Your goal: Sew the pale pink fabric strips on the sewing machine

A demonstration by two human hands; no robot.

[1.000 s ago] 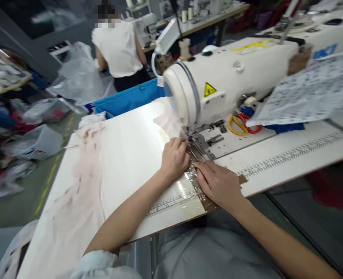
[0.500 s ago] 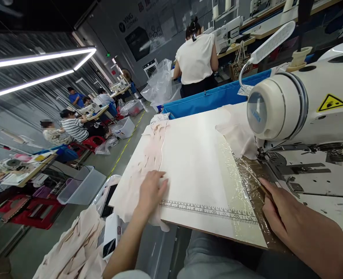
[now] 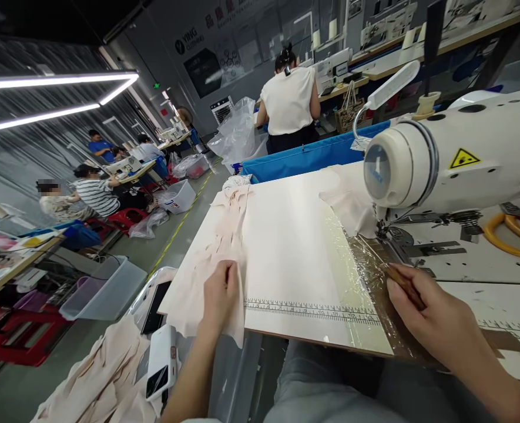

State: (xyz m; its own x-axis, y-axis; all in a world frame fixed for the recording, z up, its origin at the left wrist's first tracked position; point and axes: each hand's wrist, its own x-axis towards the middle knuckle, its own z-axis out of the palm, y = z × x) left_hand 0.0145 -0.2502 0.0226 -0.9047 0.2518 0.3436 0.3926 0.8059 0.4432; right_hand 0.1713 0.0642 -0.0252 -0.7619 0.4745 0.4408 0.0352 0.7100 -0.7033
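My left hand (image 3: 221, 289) is closed at the edge of a pale pink fabric piece (image 3: 224, 217), one of several overlapping along the left side of the white sewing table (image 3: 292, 247). My right hand (image 3: 431, 311) grips the brown wooden handle of an awl (image 3: 407, 286). Its thin shaft points up and left, toward the sewing machine's needle area. Another pale pink fabric piece (image 3: 352, 202) lies by the presser foot of the white sewing machine (image 3: 445, 158), apart from both hands.
A printed ruler (image 3: 312, 311) runs along the table's front. Yellow-handled scissors (image 3: 513, 235) rest right of the machine. Below left are a fabric heap (image 3: 96, 376), a white power bank (image 3: 161, 358) and a dark phone (image 3: 156, 308). A blue cloth barrier (image 3: 286, 161) stands behind; co-workers sit beyond.
My left hand has gone from open fingers on the fabric to closed at its edge. The view has shifted right, bringing the scissors more into sight. My right hand keeps the awl.
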